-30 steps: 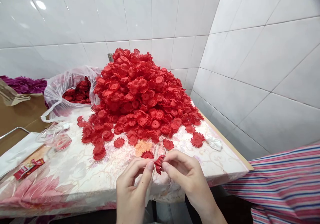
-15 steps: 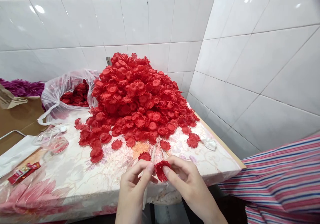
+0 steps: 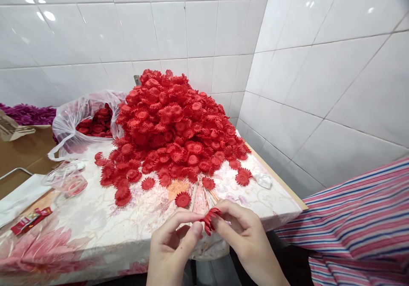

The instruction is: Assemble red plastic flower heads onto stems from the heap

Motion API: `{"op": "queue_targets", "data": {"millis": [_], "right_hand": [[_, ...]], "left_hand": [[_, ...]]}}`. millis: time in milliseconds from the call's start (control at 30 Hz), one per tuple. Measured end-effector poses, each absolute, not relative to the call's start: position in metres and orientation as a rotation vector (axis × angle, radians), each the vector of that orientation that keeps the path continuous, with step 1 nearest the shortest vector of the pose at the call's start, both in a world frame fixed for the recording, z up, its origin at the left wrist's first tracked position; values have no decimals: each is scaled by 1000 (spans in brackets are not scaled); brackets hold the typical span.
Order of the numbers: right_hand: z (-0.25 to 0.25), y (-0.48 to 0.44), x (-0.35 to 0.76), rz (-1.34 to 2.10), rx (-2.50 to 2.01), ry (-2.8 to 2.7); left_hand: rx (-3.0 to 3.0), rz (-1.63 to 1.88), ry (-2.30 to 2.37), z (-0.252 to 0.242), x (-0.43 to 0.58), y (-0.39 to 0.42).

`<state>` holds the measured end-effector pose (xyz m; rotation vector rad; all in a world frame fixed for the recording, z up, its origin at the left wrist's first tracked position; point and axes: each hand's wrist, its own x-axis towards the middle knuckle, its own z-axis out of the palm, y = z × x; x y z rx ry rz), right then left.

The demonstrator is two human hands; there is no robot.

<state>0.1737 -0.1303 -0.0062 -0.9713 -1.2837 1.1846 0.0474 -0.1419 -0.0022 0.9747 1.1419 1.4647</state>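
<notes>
Both my hands meet at the table's front edge around one small red fabric flower (image 3: 210, 219). My left hand (image 3: 174, 245) pinches its left side with thumb and forefinger. My right hand (image 3: 241, 235) grips its right side, fingers curled. Behind them a tall heap of the same red flowers (image 3: 174, 124) fills the table's back corner. A single red flower (image 3: 182, 199) lies just ahead of my hands, next to some thin sticks (image 3: 204, 194).
A clear plastic bag (image 3: 83, 122) with more red flowers sits left of the heap. A clear plastic cup (image 3: 67, 179) and a red wrapper (image 3: 29, 219) lie further left. Purple flowers (image 3: 27, 113) sit beyond a cardboard box. Striped cloth (image 3: 358, 218) hangs at right.
The flower between my fingers has been turned from face-on to edge-on, and my hands have dropped slightly lower towards the table edge. The view has shifted a little.
</notes>
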Motion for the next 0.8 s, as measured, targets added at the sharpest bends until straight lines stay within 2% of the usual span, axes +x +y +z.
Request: {"op": "queue_targets", "data": {"millis": [233,400,800], "right_hand": [[-10,-142,175,972,-993,-1419],[-11,-149,174,768,-845,-1504],[0,-154,167,675,-782,-1638]], "left_hand": [[1170,1557,1164,-5,43,-154],[1228,1524,1163,-5,36,-159],[1219,1501,1088,-3,29,-166]]}}
